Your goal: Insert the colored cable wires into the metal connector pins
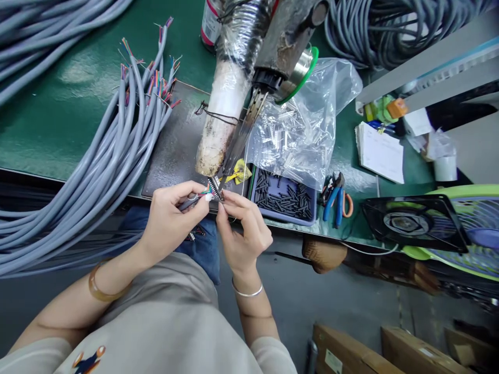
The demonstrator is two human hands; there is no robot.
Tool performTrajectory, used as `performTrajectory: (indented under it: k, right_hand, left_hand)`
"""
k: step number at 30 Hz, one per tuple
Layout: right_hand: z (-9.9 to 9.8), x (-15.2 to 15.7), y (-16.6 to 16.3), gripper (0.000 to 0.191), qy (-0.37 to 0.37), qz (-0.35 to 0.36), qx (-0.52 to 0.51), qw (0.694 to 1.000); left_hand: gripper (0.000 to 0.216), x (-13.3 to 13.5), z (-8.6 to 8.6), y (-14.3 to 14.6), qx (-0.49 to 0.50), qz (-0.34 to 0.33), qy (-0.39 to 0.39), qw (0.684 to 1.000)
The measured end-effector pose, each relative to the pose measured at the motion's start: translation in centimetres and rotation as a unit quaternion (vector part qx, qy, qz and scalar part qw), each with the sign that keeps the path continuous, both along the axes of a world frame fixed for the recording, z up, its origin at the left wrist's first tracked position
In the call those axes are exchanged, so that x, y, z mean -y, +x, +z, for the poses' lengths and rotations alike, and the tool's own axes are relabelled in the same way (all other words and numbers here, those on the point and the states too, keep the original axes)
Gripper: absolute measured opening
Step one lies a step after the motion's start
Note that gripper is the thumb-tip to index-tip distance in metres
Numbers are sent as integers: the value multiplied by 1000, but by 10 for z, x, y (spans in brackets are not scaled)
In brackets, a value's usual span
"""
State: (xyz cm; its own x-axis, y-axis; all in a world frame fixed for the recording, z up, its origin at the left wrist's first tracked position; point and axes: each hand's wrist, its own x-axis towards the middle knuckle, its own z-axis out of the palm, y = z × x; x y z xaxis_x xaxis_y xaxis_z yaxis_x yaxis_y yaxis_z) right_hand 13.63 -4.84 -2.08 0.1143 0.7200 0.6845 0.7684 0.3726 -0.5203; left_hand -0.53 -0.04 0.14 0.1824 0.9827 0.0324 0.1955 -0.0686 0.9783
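My left hand is closed around the end of a grey cable, whose thin coloured wires fan out at the fingertips. Pinched between the thumb and fingers of my right hand is a small multi-pin connector, with the wire ends right beside it. Whether any wire is joined to it is too small to tell. Just above the connector ends the long metal shaft of a soldering iron, fixed at a slant. Next to it a pipe wrapped in white and clear film opens toward my hands.
A bundle of grey cables lies left, its stripped ends up. To the right are a purple tray of black pieces, a clear bag of connectors, a solder spool, pliers, a notepad and a fan.
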Motion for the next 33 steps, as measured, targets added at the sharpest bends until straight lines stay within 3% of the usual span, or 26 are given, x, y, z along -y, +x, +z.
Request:
performTrajectory:
  k: [10,22,29,33]
  right_hand:
    - [4,-4,3,24,22,-5,16,1000]
    - [-2,6,9,19,22,5,46,999]
    - [-4,15,17,21,8,17,-33,999]
    - [10,28,21,6,-10,-16,-5,1000]
  left_hand:
    - [15,-3,8,1,-24,3,35,999]
    - [14,1,1,1,-29,-31,15,999]
    - [8,10,-4,1,-10,-43,59,997]
    - [7,18,-12,0,-43,-61,129,989]
